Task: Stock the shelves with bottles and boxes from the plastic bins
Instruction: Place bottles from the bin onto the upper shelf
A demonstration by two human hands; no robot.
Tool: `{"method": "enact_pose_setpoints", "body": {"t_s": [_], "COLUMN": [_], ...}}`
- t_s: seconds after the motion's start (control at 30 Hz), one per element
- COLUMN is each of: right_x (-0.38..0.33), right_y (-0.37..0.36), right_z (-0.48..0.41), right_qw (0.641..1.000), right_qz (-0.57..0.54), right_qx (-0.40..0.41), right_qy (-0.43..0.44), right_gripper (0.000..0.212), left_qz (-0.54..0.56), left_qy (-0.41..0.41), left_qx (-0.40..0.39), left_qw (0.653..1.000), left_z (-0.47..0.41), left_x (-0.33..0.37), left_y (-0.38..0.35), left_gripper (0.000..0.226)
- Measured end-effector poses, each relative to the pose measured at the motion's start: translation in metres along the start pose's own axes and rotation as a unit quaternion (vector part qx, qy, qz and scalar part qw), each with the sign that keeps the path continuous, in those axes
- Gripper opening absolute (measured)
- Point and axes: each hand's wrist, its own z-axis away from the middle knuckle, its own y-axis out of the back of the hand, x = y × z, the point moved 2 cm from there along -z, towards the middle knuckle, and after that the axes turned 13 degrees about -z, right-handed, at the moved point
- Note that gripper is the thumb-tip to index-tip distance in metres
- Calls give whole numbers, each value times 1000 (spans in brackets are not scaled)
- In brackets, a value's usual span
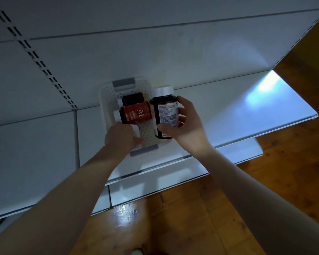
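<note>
A white perforated plastic bin (107, 100) with grey handles sits on a white shelf (228, 111). Inside it lie two dark bottles, one with a red "Fe" label (135, 113) and another (133, 99) behind it. My right hand (186, 124) grips a large dark bottle with a white cap (165, 111), held upright at the bin's right edge. My left hand (122, 138) reaches into the bin's near end, fingers curled round a small white object (136, 131), mostly hidden by the hand.
White back panels with a slotted upright (42, 65) rise behind the shelf. A lower white shelf (173, 179) juts out beneath. Brown wooden floor (191, 218) lies below and to the right. A bright light patch falls on the shelf's right end.
</note>
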Motion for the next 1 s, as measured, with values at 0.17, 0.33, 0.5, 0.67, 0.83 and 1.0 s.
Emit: {"method": "enact_pose_setpoints", "body": {"t_s": [0.17,0.33,0.5,0.67,0.83,1.0], "right_x": [0,1,0,-1,-10,-33], "right_y": [1,1,1,1,1,11], "right_z": [-3,-7,-9,-6,7,29], "right_qw": [1000,1000,1000,1000,1000,999], "right_qz": [-1,1,-1,-13,-15,-6], "right_qx": [-6,-8,-4,8,19,21], "right_qy": [1,-2,-10,-23,-20,-24], "right_gripper": [72,74,77,78,78,78], "left_qz": [-26,-9,120,295,346,372], "left_qy": [-18,-29,-22,-23,2,34], "left_qx": [23,43,64,134,179,180], "left_qw": [999,999,990,946,921,910], "left_z": [-2,-10,-9,8,40,73], "left_x": [1,-1,-2,-4,-2,-2], "left_y": [0,-5,-8,4,26,47], "left_gripper": [51,53,41,39,50,58]}}
